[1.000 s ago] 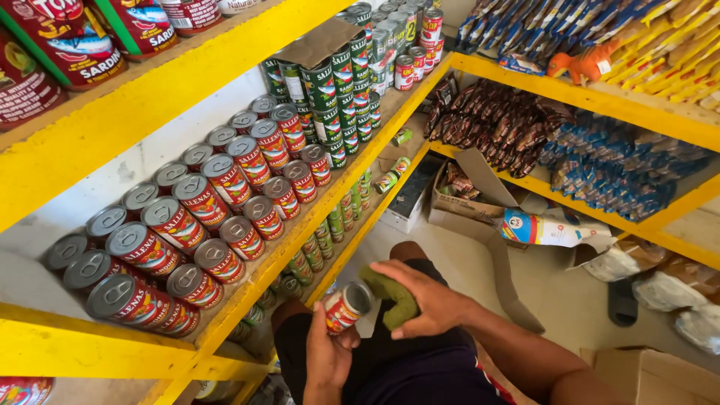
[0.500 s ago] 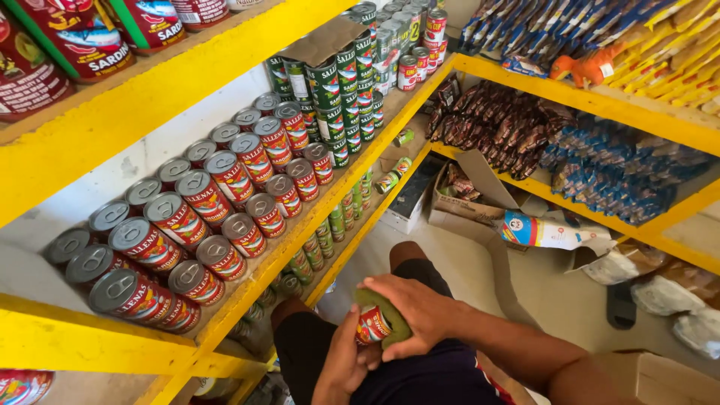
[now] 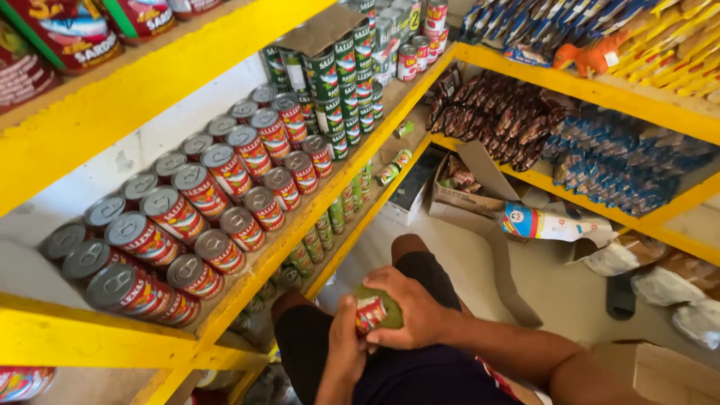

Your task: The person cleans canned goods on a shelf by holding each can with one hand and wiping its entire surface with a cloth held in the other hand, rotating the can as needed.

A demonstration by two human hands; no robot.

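We're crouched at the near centre, both hands over our lap, between the knees in dark shorts. Left hand grips the red-labelled can from below, fingers wrapped on its near side. Right hand is closed on a green cloth and presses it against the can's far and right side. So: both hands clenched, left on the can, right on the cloth, cloth touching can. Can sits tilted, label facing us, its top mostly covered.

To the left, the yellow shelf runs from near left to far centre. On it, rows of red-labelled cans lie packed side by side with their silver tops facing up and out, stacked two layers deep at the near end. Farther along the same shelf, green-labelled cans stand stacked upright, with a cardboard sheet on top. Beyond those, a few small red cans sit at the far corner.

The lower shelf level on the left holds more green cans in a row; we can't tell how many.

To the right, another yellow shelf carries dark brown packets and blue packets. An open cardboard box sits on the floor below, well apart from our hands, with a torn printed pack just beside it.
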